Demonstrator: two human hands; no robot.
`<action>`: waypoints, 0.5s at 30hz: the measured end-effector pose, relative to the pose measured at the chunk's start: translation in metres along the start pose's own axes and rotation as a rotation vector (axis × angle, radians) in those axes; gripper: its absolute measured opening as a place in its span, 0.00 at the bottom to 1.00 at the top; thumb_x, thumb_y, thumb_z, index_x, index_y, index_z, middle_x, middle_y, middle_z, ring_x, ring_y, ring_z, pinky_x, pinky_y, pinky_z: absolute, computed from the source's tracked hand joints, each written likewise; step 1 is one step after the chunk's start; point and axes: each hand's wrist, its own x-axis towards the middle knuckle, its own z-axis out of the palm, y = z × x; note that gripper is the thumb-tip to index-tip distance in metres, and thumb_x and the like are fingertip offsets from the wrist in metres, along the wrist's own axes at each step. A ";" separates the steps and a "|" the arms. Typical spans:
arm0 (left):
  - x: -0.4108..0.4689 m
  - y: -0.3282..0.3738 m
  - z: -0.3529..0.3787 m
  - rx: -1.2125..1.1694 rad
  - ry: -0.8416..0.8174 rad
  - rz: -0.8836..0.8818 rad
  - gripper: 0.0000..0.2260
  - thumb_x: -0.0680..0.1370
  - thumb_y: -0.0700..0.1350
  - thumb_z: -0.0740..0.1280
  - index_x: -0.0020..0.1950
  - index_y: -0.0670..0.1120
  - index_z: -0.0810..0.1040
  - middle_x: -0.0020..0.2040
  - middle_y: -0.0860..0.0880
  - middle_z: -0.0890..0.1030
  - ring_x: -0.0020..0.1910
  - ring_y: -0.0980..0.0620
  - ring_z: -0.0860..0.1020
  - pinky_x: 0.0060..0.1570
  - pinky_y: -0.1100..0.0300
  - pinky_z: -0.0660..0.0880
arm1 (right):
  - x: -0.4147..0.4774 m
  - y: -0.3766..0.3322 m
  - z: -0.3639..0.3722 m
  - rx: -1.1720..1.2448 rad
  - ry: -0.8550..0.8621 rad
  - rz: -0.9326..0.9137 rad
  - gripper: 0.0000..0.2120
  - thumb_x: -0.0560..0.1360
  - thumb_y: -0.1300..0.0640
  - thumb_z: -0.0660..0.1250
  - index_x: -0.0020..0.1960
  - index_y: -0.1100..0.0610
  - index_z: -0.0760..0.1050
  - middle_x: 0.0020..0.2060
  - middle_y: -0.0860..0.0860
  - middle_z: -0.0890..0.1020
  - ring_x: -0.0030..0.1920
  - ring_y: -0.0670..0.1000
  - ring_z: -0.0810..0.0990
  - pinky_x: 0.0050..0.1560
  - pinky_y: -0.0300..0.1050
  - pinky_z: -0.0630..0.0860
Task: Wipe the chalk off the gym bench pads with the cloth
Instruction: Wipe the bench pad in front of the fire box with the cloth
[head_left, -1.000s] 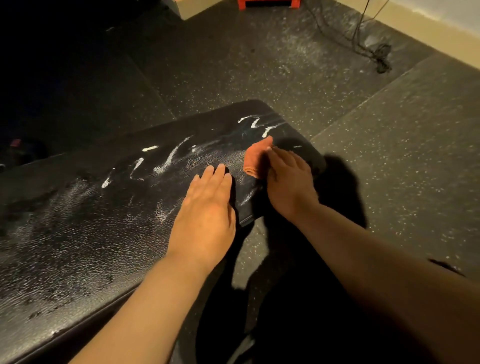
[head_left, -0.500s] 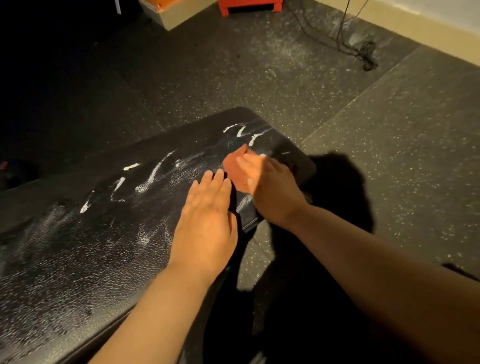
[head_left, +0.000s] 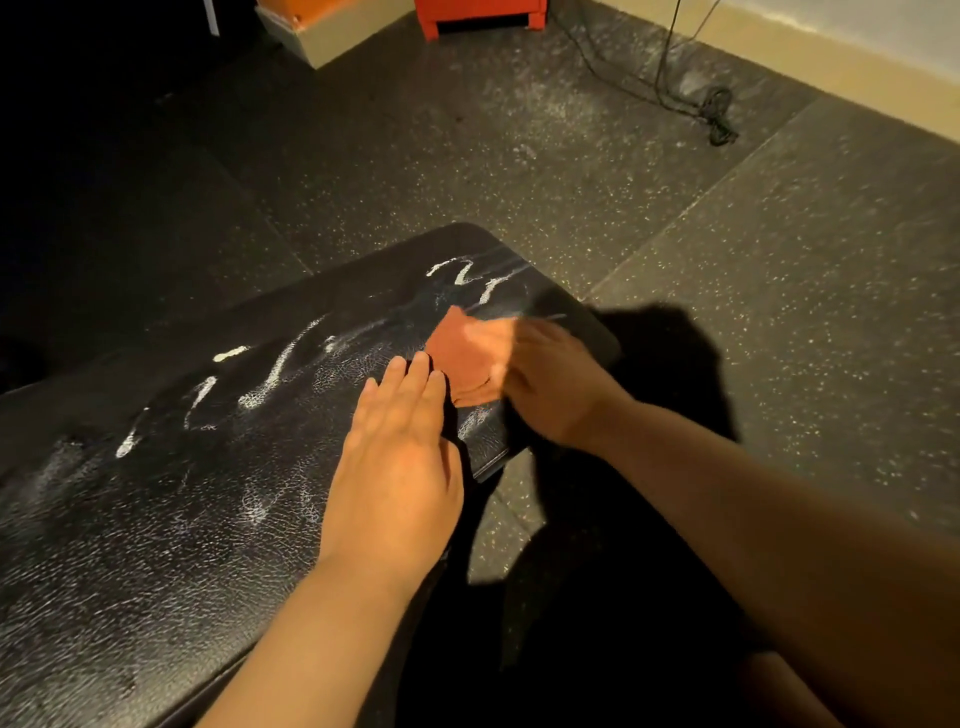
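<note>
Nearest me, my left hand (head_left: 400, 467) lies flat and released, palm down, fingers together, on the black bench pad (head_left: 130, 545). The pad's vinyl skin is cracked and crazed, catching the light in fine pale veins, with a rounded corner at its far end. Just beyond the left fingertips, my right hand (head_left: 550, 384) presses on the orange cloth (head_left: 457, 353), which lies on the pad near that far end; the fingers are blurred, so I cannot tell whether they grip the cloth or only bear down on it. The cloth looks soft and thin, one corner peaked away from me. White chalk marks (head_left: 275, 369) run in curling strokes across the pad's far side, smeared to a grey haze nearer the left, and a sharper squiggle (head_left: 467, 273) sits beyond the cloth.

Past the bench, the floor (head_left: 779, 291) is dark speckled rubber laid in large tiles with visible seams, dusted pale in places. A black cable (head_left: 717, 114) coils by a cream skirting board (head_left: 831, 62). At the far edge stand a red stand (head_left: 478, 15) and a beige box (head_left: 332, 31).
</note>
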 end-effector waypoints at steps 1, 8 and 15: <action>0.000 0.000 0.000 0.005 -0.001 -0.001 0.26 0.80 0.41 0.61 0.79 0.43 0.63 0.80 0.47 0.59 0.81 0.51 0.51 0.80 0.52 0.46 | 0.006 0.015 -0.004 -0.022 0.049 0.093 0.25 0.76 0.53 0.51 0.68 0.59 0.74 0.66 0.59 0.77 0.68 0.63 0.72 0.71 0.55 0.65; 0.002 0.002 0.001 0.035 -0.019 -0.019 0.26 0.81 0.42 0.60 0.80 0.43 0.61 0.81 0.47 0.58 0.81 0.51 0.50 0.80 0.52 0.46 | 0.000 -0.027 0.008 0.031 0.054 0.046 0.24 0.77 0.57 0.57 0.73 0.53 0.69 0.66 0.56 0.74 0.66 0.60 0.70 0.71 0.55 0.65; 0.000 0.002 0.000 0.030 -0.006 -0.019 0.26 0.81 0.42 0.60 0.79 0.43 0.61 0.81 0.47 0.58 0.81 0.50 0.51 0.80 0.52 0.46 | 0.011 0.003 0.002 -0.071 0.084 0.274 0.22 0.74 0.60 0.56 0.67 0.61 0.71 0.66 0.59 0.74 0.70 0.62 0.68 0.73 0.55 0.61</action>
